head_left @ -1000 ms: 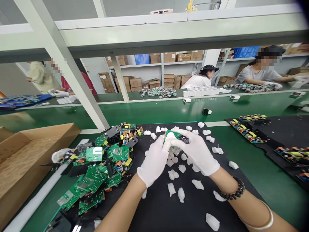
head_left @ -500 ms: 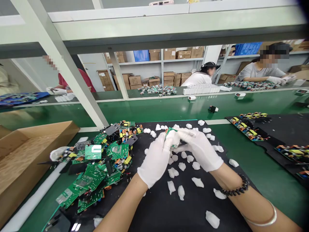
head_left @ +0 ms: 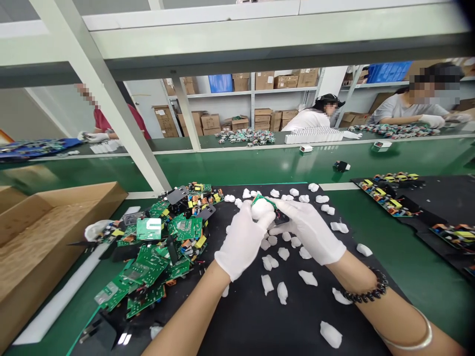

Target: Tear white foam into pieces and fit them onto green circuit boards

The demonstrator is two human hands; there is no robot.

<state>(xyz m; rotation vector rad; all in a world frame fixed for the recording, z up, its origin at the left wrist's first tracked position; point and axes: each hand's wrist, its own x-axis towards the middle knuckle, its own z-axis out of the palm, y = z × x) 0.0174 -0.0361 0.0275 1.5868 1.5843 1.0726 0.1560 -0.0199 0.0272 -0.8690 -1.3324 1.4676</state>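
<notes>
Both my hands wear white gloves and meet above the black mat (head_left: 256,321). Between them is a green circuit board (head_left: 257,197), mostly covered by fingers, with a dark part showing at its right side. A white, soft-looking lump (head_left: 261,209) sits against the board, under the fingers of my left hand (head_left: 241,242). That hand is closed around the board's left side. My right hand (head_left: 315,232) grips the right side, its thumb and fingers around the dark part. Several similar white lumps (head_left: 282,292) are scattered over the mat below and around the hands.
A heap of green circuit boards (head_left: 148,267) lies to the left, beside an open cardboard box (head_left: 89,195). A slanted metal post (head_left: 122,113) rises behind the heap. More boards (head_left: 389,200) line the right. Across the green conveyor (head_left: 230,165), several people work at another bench.
My left fingers have shifted, uncovering the white lump on the board. My right hand has drawn back slightly, and the dark part now shows. The whole view has shifted a little.
</notes>
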